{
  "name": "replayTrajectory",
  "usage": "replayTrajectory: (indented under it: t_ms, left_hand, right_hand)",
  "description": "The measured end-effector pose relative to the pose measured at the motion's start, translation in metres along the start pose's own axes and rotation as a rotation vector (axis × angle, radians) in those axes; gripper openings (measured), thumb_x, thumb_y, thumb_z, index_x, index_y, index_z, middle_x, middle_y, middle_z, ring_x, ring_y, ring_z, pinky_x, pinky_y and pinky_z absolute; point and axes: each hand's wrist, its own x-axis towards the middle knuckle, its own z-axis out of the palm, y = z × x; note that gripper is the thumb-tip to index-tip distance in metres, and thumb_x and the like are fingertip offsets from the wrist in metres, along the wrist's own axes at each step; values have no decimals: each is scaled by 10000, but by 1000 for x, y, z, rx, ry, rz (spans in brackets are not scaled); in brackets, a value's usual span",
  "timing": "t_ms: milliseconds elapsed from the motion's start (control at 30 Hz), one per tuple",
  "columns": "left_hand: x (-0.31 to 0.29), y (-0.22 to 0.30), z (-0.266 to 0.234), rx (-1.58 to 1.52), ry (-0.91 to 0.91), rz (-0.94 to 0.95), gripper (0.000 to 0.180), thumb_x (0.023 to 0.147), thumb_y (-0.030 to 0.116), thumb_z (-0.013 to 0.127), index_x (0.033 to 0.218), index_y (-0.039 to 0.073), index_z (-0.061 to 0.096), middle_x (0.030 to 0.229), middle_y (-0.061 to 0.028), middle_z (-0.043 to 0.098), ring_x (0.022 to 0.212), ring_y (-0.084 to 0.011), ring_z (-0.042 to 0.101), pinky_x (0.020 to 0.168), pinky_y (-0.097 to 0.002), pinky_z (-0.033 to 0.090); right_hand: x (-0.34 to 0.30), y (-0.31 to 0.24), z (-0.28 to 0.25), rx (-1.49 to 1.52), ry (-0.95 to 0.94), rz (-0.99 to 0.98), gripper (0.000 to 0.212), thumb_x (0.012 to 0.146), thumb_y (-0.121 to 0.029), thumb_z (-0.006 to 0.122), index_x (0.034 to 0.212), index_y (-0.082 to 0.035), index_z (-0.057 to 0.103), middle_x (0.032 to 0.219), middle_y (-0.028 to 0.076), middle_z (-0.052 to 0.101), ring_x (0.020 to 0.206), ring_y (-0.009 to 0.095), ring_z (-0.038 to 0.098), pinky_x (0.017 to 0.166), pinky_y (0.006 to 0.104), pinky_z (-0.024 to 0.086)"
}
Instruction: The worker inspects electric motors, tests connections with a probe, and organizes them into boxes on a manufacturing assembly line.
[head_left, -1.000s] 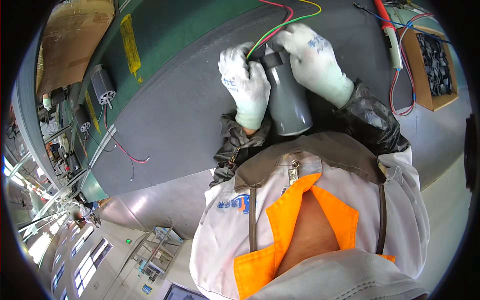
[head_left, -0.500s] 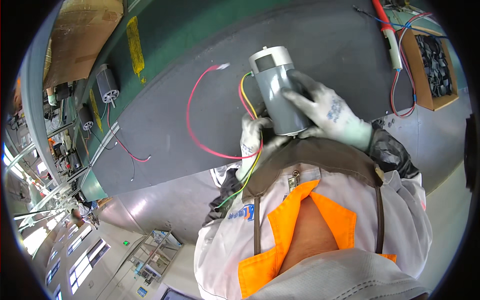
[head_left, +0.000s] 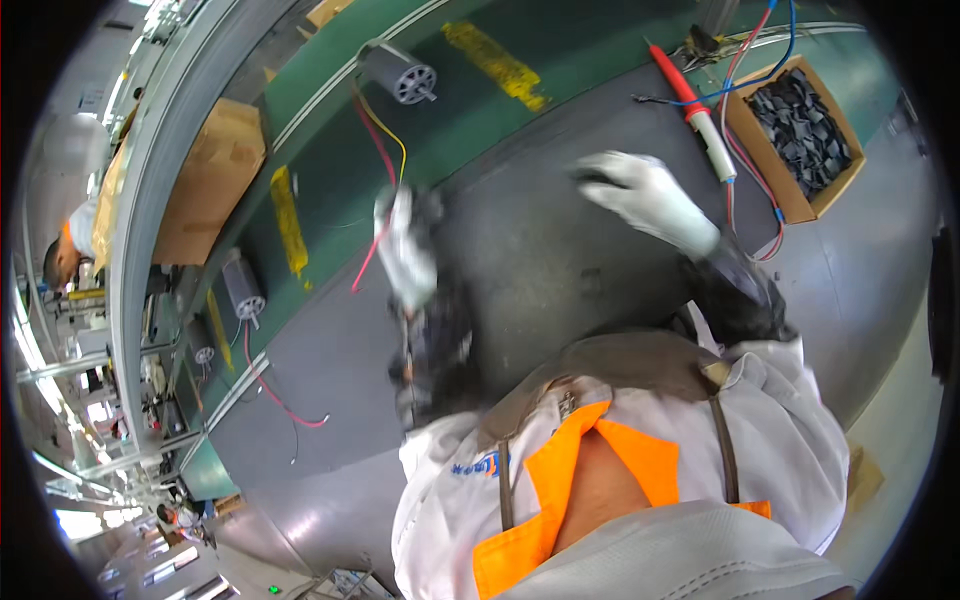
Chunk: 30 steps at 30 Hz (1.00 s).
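Note:
My left hand [head_left: 405,250], in a whitish glove, is smeared by motion over the left part of the dark mat. A red and a yellow wire [head_left: 385,150] run down to it from a grey cylindrical motor [head_left: 398,72] lying on the green belt. Whether the fingers grip these wires cannot be made out. My right hand [head_left: 655,200], gloved too, hovers above the mat with its fingers reaching out to the left and nothing between them. Nearest to it is a red-and-white pen-shaped tool [head_left: 695,115] with a cable.
Two more motors, one larger [head_left: 243,285] and one smaller [head_left: 201,342], lie on the belt at left with trailing wires. At upper right stands a cardboard box [head_left: 838,190] of small dark pieces. A brown carton [head_left: 215,185] and a metal rail [head_left: 135,200] border the far left.
The motor both hands held near my body is out of them; one with similar wires lies on the belt. My hands have moved apart, the left outward. The view has shifted.

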Motion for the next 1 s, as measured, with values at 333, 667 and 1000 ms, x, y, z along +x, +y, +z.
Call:
replayTrajectory:
  t_ms: [333, 667, 1000]
  left_hand:
    - [-216, -35, 17, 428, 184, 323, 173, 962, 92, 654, 1092, 6, 580, 1082, -168, 667, 1046, -277, 653, 946, -410, 521]
    - [-248, -36, 25, 38, 204, 79, 252, 1065, 192, 518, 1161, -38, 557, 1045, -194, 651, 913, -262, 678, 821, -379, 580]
    - [-162, -26, 95, 304, -284, -153, 319, 962, 233, 682, 1142, -28, 644, 1004, -68, 712, 942, -131, 641, 860, -276, 482]
  right_hand:
    - [-22, 58, -123, 833, 462, 283, 430, 1002, -146, 630, 1376, 42, 531, 1056, 80, 688, 808, 111, 662, 680, 213, 530]
    - [-15, -14, 69, 482, -762, -145, 343, 979, -353, 663, 1099, -43, 745, 879, 102, 731, 757, 191, 710, 698, 321, 562]
    - [-30, -56, 0, 578, -405, 72, 511, 975, -135, 560, 1475, -49, 501, 1129, 134, 741, 759, 91, 628, 715, 257, 511]
